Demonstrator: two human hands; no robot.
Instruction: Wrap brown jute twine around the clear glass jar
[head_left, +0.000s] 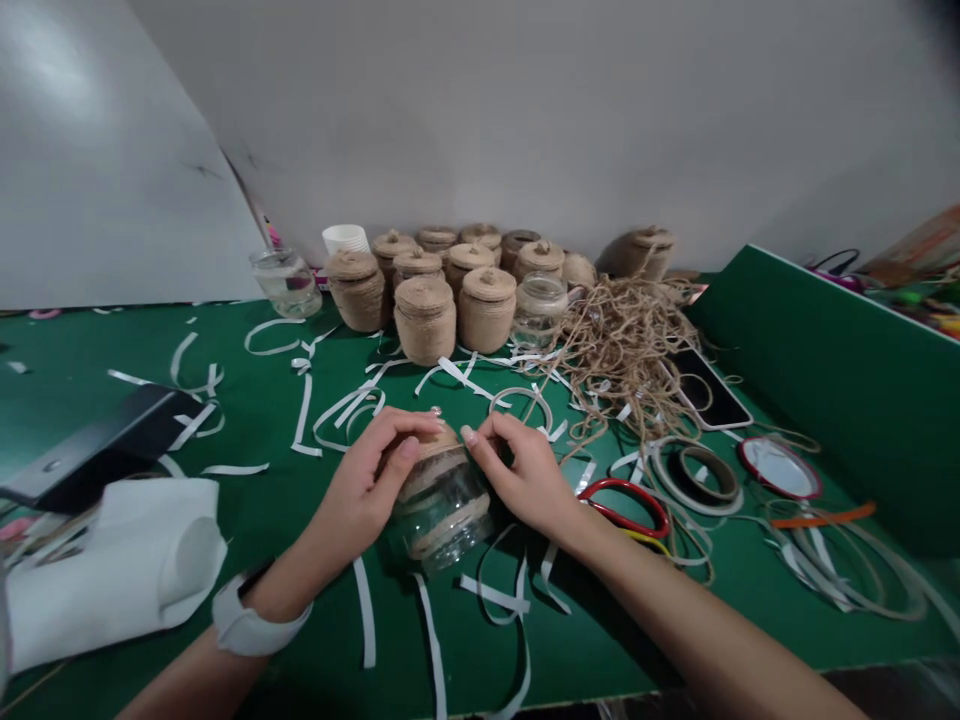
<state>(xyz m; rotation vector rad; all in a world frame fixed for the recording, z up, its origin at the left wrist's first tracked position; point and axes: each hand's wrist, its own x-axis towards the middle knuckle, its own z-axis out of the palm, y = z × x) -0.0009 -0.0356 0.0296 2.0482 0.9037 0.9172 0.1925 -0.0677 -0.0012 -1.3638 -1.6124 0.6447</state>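
Observation:
A clear glass jar (446, 520) is held tilted above the table, with jute twine (435, 440) wound at its neck and a light band around its lower side. My left hand (379, 465) is closed around the jar's left side, thumb and fingers near the neck. On the opposite side, my right hand (525, 470) has its fingers curled together, with the thumb tip by the neck. A twine strand leads from the tangled jute pile (630, 340) toward the back of this hand. What its fingertips pinch is hidden.
Several twine-covered jars (425, 325) stand behind, near two bare glass jars (540, 305). Red-handled scissors (626, 505), tape rolls (697, 475) and a phone (709, 390) lie right. White strips (364, 610) litter the green table (300, 530). A dark blade-like tool (112, 440) lies left.

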